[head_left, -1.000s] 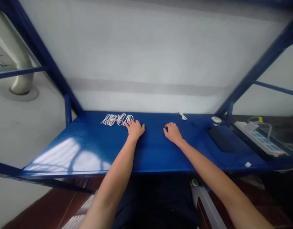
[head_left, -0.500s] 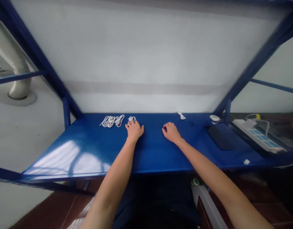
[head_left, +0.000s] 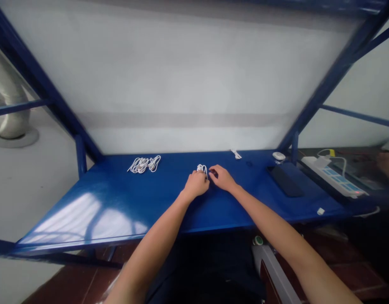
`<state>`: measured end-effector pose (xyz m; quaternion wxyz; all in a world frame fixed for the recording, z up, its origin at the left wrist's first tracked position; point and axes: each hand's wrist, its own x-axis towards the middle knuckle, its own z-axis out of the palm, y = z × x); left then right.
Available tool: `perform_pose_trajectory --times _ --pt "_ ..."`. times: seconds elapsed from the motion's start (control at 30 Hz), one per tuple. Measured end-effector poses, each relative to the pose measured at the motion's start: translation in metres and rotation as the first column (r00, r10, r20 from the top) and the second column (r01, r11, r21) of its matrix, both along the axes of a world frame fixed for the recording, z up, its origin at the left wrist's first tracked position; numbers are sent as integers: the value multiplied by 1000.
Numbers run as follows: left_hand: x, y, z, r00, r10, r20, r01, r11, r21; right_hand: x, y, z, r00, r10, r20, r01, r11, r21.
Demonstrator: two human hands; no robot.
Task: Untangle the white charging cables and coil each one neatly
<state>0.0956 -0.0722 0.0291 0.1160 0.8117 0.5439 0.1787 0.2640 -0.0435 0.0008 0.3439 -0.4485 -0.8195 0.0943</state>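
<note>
Between the hands, at the worktop's (head_left: 169,190) middle, a white cable coil (head_left: 200,167) is held in the left hand's (head_left: 197,184) grip; the right hand's (head_left: 222,177) grip is curled but parted, just beside it. Loops are best pinched together lightly, so none is snagged.

You had three white cable clusters (head_left: 140,165), one dark slab (head_left: 284,181), one rounded white object (head_left: 278,156) and one power strip (head_left: 336,177).
</note>
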Motion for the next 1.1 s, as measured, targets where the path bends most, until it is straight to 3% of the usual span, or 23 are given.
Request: perform_pose_trajectory --times 0.07,0.13,0.2,0.27,0.37,0.43,0.5,0.63,0.7,0.8,0.9,0.97,1.03,1.1 --pt "6 -2 -1 988 -42 151 45 999 -15 0 0 0 999 18 -31 -18 1000 -23" --pt "4 1 0 950 7 312 2 1000 -29 -1 -2 1 999 12 -35 -13 1000 -29" --pt "-1 7 2 871 154 466 -113 987 -113 -4 -5 2 999 -26 -29 24 999 -44" --pt "-8 13 6 706 348 617 -187 932 -312 -9 -8 3 997 -77 -4 77 994 -72" --pt "-14 17 11 355 571 740 -49 802 -595 -16 -10 3 989 -126 77 134 985 -110" --pt "-16 17 14 191 657 729 73 731 -678 -18 -9 3 984 -137 116 151 980 -126" --pt "-15 16 16 112 707 698 163 680 -715 -18 -7 3 983 -139 119 154 979 -133" --pt "-9 14 17 43 758 651 311 609 -729 -15 -3 2 986 -139 91 150 980 -132" --pt "-6 13 15 32 760 649 329 605 -725 -14 -2 3 987 -147 67 155 979 -135" --pt "0 12 10 24 727 686 279 654 -703 -13 -2 5 986 -166 7 164 972 -169" --pt "3 13 3 84 667 740 241 707 -665 -11 -1 6 980 -186 -67 164 956 -245" --pt "3 14 -3 244 596 765 220 735 -642 -10 0 6 973 -200 -117 159 944 -288" --pt "1 15 -7 496 480 724 120 787 -605 -7 1 6 965 -204 -166 143 936 -320" --pt "-2 16 -9 728 353 588 -35 876 -482 -5 3 5 960 -192 -203 116 935 -335"
